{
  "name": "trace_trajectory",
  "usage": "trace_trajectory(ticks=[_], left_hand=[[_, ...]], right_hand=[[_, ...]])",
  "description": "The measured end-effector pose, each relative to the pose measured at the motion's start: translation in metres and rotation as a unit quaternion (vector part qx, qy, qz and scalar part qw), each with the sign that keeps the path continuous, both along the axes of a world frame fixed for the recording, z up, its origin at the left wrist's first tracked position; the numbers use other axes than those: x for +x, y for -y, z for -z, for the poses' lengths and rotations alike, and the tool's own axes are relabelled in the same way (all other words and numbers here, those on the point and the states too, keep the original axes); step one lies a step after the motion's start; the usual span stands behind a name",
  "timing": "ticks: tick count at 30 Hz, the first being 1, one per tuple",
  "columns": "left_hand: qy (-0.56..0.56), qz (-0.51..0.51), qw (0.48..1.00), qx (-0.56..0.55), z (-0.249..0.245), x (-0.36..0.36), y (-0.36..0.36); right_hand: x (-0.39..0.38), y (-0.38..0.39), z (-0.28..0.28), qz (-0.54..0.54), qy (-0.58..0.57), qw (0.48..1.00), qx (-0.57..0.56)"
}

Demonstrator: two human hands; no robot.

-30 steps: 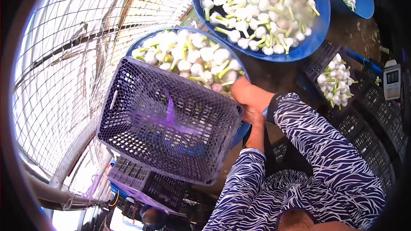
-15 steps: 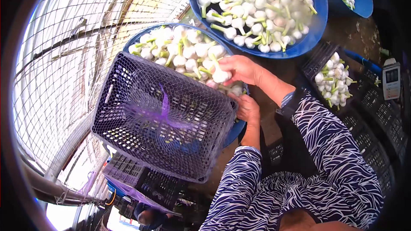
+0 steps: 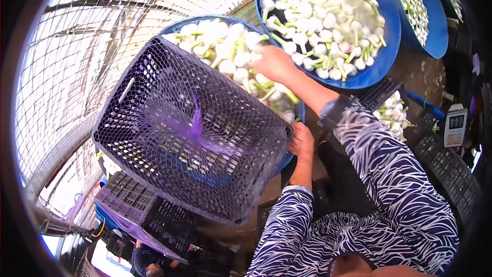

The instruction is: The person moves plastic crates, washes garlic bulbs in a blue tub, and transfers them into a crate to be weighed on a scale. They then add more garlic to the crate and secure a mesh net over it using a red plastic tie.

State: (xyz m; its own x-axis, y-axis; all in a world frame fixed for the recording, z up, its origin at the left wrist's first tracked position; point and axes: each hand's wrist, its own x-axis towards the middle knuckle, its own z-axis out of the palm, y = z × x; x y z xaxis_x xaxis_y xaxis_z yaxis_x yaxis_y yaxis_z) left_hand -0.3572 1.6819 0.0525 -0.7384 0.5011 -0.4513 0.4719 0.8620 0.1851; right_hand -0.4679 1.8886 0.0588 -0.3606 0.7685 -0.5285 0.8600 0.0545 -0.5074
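Observation:
A dark plastic crate (image 3: pixel 169 174) wrapped in purple netting rests tilted over the near blue tub (image 3: pixel 192 19), which is full of white garlic bulbs (image 3: pixel 225 66) with green stems. My left hand (image 3: pixel 302 139) is at the crate's right edge, its fingers closed around the rim and netting. Over the bulbs, just beyond the crate, is my right hand (image 3: pixel 274 64). Its fingers are bent down at a bulb, and their tips are partly hidden. The netting is gathered in a purple tuft (image 3: pixel 196 125) inside the crate.
A larger blue tub (image 3: pixel 359 79) of garlic stands at the upper right, with another tub (image 3: pixel 435 41) beyond. Garlic fills a black crate (image 3: pixel 392 113) near a digital scale display (image 3: pixel 455 127). Wire mesh (image 3: pixel 87 72) lines the left. Another person (image 3: pixel 146 261) is at the bottom left.
My right hand has moved up and left over the garlic; the bulb it held out is no longer visible there. My left hand stays at the crate edge. The view has shifted slightly.

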Motion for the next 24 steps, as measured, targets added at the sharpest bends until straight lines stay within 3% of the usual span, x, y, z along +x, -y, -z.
trace_trajectory(ticks=[3, 8, 10, 11, 12, 15, 19, 20, 23, 24], left_hand=[[0.069, -0.025, 0.997, -0.034, -0.014, -0.007, -0.006], [0.169, -0.041, 0.979, -0.110, -0.030, -0.016, -0.015], [0.241, -0.035, 0.955, -0.170, -0.034, -0.024, -0.024], [0.266, -0.033, 0.944, -0.192, -0.036, -0.026, -0.026], [0.220, -0.032, 0.962, -0.159, -0.028, -0.020, -0.020], [0.080, -0.018, 0.995, -0.061, -0.004, -0.002, -0.001], [0.145, -0.065, 0.979, -0.129, -0.028, -0.015, -0.022], [-0.004, -0.038, 0.999, -0.021, -0.015, -0.009, -0.015], [0.079, -0.084, 0.988, -0.101, -0.025, -0.008, -0.021], [0.078, -0.095, 0.989, -0.076, -0.030, -0.008, -0.024]], right_hand=[[-0.032, -0.006, 0.024, 0.144, -0.034, 0.979, -0.142], [-0.049, -0.009, 0.028, 0.166, -0.054, 0.983, -0.051], [-0.039, -0.001, 0.055, 0.237, -0.200, 0.939, -0.147], [-0.041, -0.005, 0.036, 0.268, -0.272, 0.904, -0.190], [-0.024, -0.007, 0.011, 0.244, -0.205, 0.908, -0.272], [0.012, 0.002, -0.018, 0.275, -0.277, 0.863, -0.319], [0.055, 0.017, -0.037, 0.329, -0.392, 0.768, -0.384], [0.065, 0.021, -0.041, 0.341, -0.419, 0.745, -0.392], [0.094, 0.031, -0.055, 0.365, -0.489, 0.680, -0.406], [0.104, 0.034, -0.060, 0.373, -0.506, 0.657, -0.416]])
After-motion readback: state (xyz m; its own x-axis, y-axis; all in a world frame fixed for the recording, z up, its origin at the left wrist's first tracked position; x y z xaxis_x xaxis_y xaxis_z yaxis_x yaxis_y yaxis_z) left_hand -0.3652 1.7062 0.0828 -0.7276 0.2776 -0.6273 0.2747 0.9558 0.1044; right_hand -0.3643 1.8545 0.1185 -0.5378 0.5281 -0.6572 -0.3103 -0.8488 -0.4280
